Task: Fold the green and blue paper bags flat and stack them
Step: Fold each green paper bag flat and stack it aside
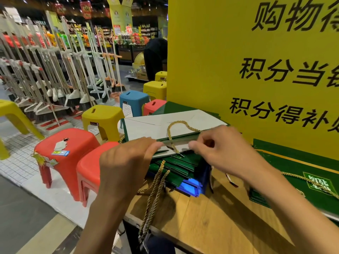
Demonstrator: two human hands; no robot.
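A green paper bag (161, 125) lies nearly flat on top of the stack, its white inner side up and a gold rope handle (180, 125) arching over it. My left hand (128, 162) grips the bag's near left edge. At the near right edge my right hand (220, 149) pinches the same bag beside the handle. Underneath sits a stack of folded green bags (178, 165) with blue bags (190, 186) at the bottom, their gold cords hanging over the table's front edge.
The stack rests on a wooden table (211, 217). More flat green bags (311, 176) lie at the right. A big yellow sign (238, 61) stands behind. Red (73, 143), yellow (102, 114) and blue (134, 99) plastic stools and racks of brooms (55, 79) fill the left.
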